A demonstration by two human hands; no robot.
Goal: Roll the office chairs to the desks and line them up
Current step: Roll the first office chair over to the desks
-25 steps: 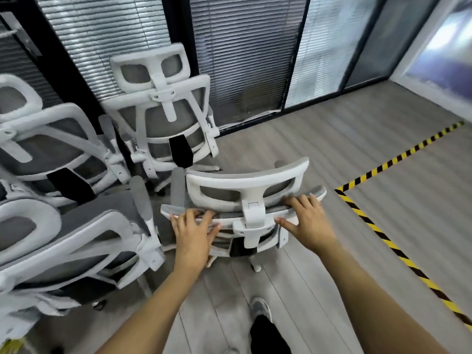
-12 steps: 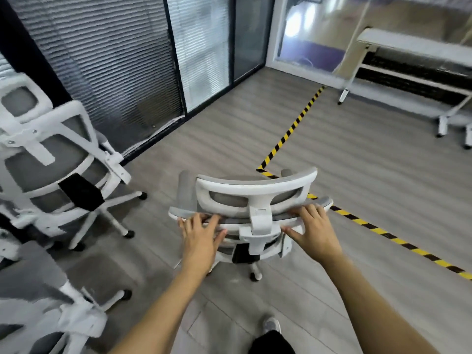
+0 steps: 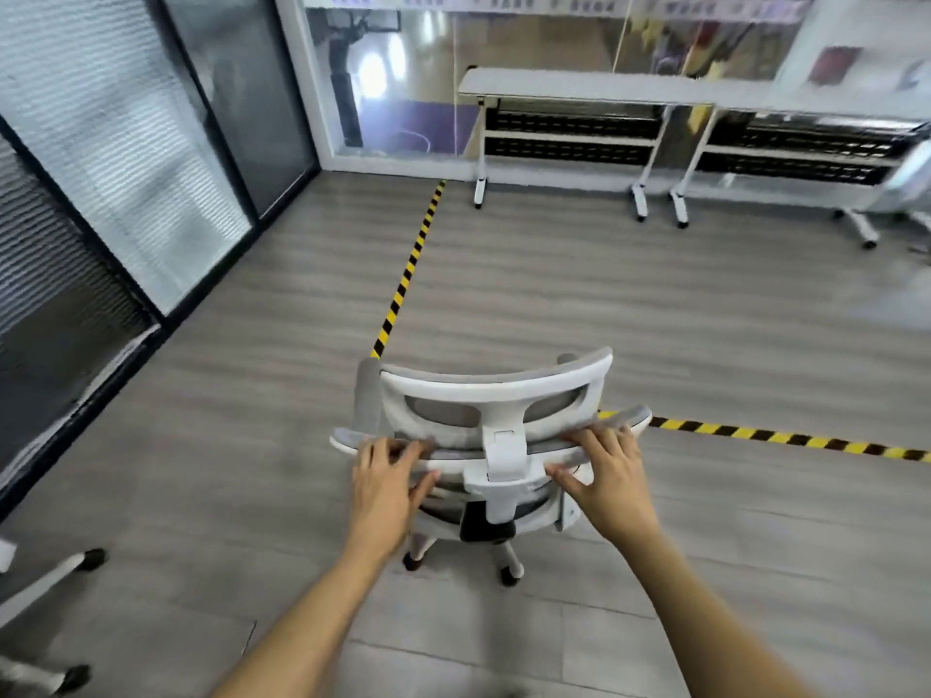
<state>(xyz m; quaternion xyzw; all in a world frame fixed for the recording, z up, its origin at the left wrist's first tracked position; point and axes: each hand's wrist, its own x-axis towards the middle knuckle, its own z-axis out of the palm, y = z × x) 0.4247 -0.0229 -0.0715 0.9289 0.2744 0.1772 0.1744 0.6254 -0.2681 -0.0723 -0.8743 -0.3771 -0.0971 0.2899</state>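
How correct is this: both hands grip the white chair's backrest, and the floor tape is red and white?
The colour is wrong: the head view shows the floor tape is yellow and black. The rest holds: the left hand and the right hand both grip the white chair's backrest.

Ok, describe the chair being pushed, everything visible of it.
The office chair is seen from behind and above: white plastic-looking frame, grey mesh back and curved headrest, a black pad low on the back, white legs on dark casters. It stands upright on the grey plank floor, at the corner of the yellow-black tape, facing the desks. The left hand and right hand grip the back's top edge either side of the centre bracket.
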